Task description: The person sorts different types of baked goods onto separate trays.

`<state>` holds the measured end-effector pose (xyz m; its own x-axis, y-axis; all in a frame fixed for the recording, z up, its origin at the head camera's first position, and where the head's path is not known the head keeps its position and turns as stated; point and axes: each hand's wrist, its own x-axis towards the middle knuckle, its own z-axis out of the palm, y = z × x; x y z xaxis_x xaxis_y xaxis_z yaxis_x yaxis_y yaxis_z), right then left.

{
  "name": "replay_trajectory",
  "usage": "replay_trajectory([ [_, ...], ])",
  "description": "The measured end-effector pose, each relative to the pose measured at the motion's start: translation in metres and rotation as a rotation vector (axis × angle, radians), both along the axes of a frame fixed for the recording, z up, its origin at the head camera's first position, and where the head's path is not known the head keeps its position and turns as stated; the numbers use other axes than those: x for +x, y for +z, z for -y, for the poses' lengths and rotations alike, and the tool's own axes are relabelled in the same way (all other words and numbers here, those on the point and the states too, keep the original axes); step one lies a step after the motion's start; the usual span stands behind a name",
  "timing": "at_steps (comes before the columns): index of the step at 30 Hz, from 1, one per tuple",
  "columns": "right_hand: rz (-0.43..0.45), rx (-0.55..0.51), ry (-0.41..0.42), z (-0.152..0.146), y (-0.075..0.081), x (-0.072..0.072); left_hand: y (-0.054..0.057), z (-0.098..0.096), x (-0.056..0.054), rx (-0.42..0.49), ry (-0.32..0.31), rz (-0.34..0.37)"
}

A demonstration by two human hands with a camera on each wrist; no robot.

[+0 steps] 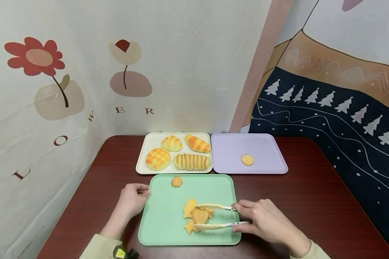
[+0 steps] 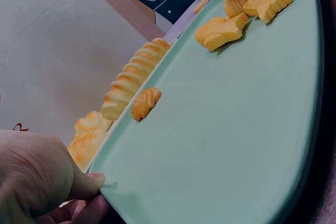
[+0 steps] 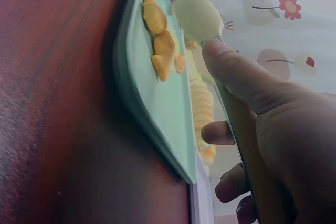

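Your right hand (image 1: 268, 220) has its thumb and fingers pinching the tongs (image 1: 214, 226) over the green tray's (image 1: 162, 207) right edge, and the tongs' two arms stand spread apart; their long axis runs nearly crosswise in the head view, pale tips pointing left over the biscuit pile (image 1: 189, 208), with the heart-shaped biscuit (image 1: 200, 216) between them, though you cannot tell whether they touch it. The pile sits toward the near middle of the tray, green showing along its left and near sides. Your left hand (image 1: 133, 199) pinches the tray's left edge near the far corner between thumb and fingers. The swirl biscuit (image 1: 176, 181) lies close to the far edge, well apart from the pile. Beyond that edge, the cream tray (image 1: 141, 163) with four breads (image 1: 191, 162) and the lilac tray (image 1: 233, 151) with one round biscuit (image 1: 247, 160) sit side by side, and the dark surface (image 1: 311, 201) stretches out to both sides
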<state>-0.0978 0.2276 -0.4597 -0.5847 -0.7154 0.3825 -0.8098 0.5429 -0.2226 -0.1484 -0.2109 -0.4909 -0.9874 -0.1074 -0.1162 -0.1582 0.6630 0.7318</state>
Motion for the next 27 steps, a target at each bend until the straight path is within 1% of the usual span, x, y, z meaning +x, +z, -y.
replay_trajectory([
  [7, 0.074, -0.026, -0.003, -0.006, 0.010, -0.007, 0.000, 0.000, 0.000, 0.002, 0.002, 0.004],
  [9, 0.075, -0.029, -0.013, -0.008, 0.013, -0.009, 0.001, 0.000, 0.000, 0.002, 0.003, 0.003],
  [11, 0.059, -0.033, -0.021, -0.011, 0.017, -0.012, 0.000, 0.000, 0.000, 0.001, 0.005, 0.002],
  [14, 0.042, -0.035, -0.040, -0.016, 0.022, -0.017, 0.001, 0.000, 0.000, 0.000, 0.004, -0.001],
  [20, 0.092, -0.022, -0.110, -0.022, 0.032, -0.024, 0.001, 0.000, 0.000, -0.001, 0.000, 0.000],
  [27, 0.030, 0.005, -0.169, -0.030, 0.040, -0.033, 0.000, 0.001, -0.001, -0.005, -0.002, 0.004],
])
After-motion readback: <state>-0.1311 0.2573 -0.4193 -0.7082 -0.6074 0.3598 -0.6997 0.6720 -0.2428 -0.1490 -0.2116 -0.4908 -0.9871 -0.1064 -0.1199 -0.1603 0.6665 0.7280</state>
